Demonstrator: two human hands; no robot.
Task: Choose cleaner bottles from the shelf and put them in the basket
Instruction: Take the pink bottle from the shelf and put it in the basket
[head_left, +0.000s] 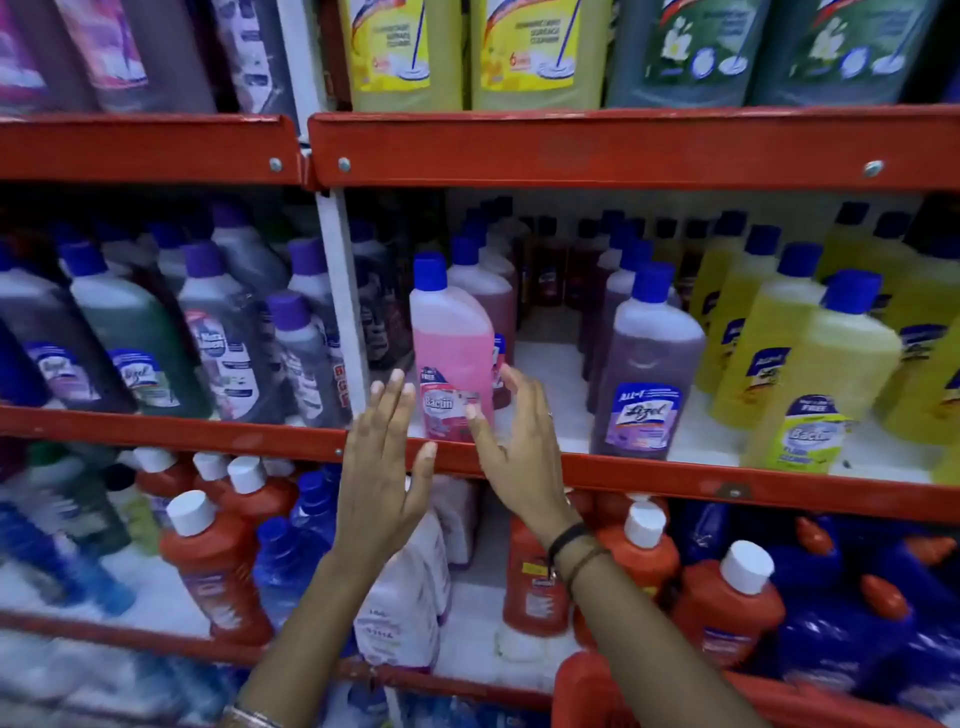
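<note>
At the front edge of the middle red shelf (675, 475), just right of the white upright (340, 291): pink bottle (451, 343) with a blue cap, standing upright, label facing out. On either side of its lower half, two raised hands with spread fingers. Left hand (384, 457) flat and released, fingertips near the bottle's left edge, not clearly touching it. Right hand (519, 441) open too, fingers curved toward the bottle's right side, thumb lying across the label; grasp not closed, contact hard to tell. Dark bands on the right wrist. Right of the pink bottle, apart from it, purple bottle (644, 374); farther right, rows of yellow bottles (810, 384). Behind the pink bottle, more bottles in file toward the far wall. Left of the upright, blurred grey and green bottles. On the shelf below, orange bottles (218, 561) with white caps. At the near bottom right, under the right forearm, red basket (587, 691), only its rim in view.
</note>
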